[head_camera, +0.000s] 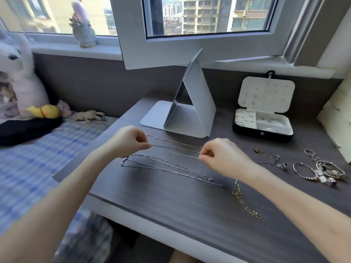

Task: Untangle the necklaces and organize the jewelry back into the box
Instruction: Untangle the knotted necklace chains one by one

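A thin silver necklace (176, 149) is stretched taut between my two hands above the dark desk (180, 205). My left hand (131, 140) pinches its left end and my right hand (220, 156) pinches its right end. Below it, two more silver chains (163, 168) lie laid out in long lines on the desk. A gold chain (245, 201) lies near my right forearm. The open jewelry box (263, 118), black outside and white inside, stands at the back right with small pieces in its tray and lid.
A white folding mirror stand (182, 112) stands behind the chains. Rings and small pendants (273, 160) and a pile of silver bracelets (321, 171) lie at the right. A bed with a checked sheet (38, 158) and plush toys borders the desk's left edge.
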`<state>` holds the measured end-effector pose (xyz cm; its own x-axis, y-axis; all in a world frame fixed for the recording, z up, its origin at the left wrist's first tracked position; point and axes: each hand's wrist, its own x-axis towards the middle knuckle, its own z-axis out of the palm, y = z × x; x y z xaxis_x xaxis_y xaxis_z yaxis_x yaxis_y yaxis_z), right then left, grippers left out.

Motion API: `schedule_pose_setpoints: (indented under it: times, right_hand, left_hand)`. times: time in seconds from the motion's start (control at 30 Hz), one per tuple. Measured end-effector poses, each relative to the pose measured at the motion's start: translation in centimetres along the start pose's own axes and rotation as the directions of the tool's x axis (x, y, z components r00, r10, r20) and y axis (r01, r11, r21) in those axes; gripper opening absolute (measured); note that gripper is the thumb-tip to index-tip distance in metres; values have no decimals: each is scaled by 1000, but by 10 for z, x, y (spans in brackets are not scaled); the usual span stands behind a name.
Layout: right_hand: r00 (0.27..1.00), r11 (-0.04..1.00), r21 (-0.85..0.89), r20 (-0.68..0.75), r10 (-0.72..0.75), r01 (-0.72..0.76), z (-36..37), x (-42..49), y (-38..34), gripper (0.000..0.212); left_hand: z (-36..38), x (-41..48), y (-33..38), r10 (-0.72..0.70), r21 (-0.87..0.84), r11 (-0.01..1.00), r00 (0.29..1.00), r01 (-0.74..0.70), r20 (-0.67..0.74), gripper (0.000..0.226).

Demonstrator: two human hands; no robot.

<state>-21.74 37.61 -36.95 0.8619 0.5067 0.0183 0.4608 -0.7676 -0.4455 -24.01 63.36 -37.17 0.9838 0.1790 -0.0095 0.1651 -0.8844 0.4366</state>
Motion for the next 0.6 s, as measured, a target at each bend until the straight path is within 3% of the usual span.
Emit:
schedule_pose_setpoints:
  times: [0.1,0.3,0.43,0.6]
  right_hand:
    - [996,991,-133,-89,-25,13,21,7,-2,15]
    - [987,958,-284,-145,-71,27,33,4,2,21]
    - [978,957,-287,-184,-101,45,34,0,4,20]
    - [960,990,-143,-275,-46,7,14,-15,14,14]
  left_hand:
    - [-3,10,-6,23,102,994,999,-26,34,10]
    - [0,17,-13,51,150,987,997,-59,59,7]
    - [4,21,-21,65,178,981,996,-74,58,19]
    - [0,21,-21,80,194,978,997,-82,20,18]
